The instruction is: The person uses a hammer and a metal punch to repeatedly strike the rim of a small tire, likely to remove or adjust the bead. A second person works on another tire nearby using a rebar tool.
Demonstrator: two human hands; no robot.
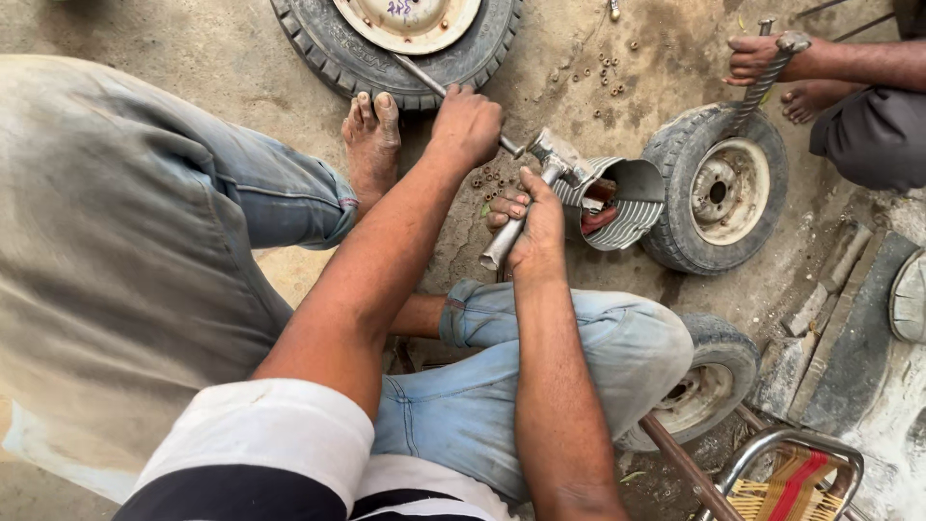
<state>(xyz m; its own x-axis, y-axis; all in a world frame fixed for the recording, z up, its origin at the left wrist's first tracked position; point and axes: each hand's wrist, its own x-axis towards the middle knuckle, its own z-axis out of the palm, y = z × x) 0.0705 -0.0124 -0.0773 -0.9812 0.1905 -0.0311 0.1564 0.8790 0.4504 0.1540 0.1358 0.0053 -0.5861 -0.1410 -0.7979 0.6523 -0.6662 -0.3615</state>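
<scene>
Both hands on grease gun, over ribbed can.
L hand (467, 123) clenches thin rod (417, 75) running 10 o'clock; R hand (538, 224) grips gun barrel (503, 243), axis 7–1, nozzle head (555, 154) between them, ribbed can (617, 205) at 3.

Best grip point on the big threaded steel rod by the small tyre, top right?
Probably mid-shaft, from above. The threaded rod leans upright on the small tyre, its foot hidden behind the tread. Another person's hand already grips just below the top, leaving the ribbed middle free.

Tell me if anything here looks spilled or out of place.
Yes: small rusty nuts lie scattered loose on the dirty concrete ground, some by the large black tyre, more near the person's left hand.
</scene>
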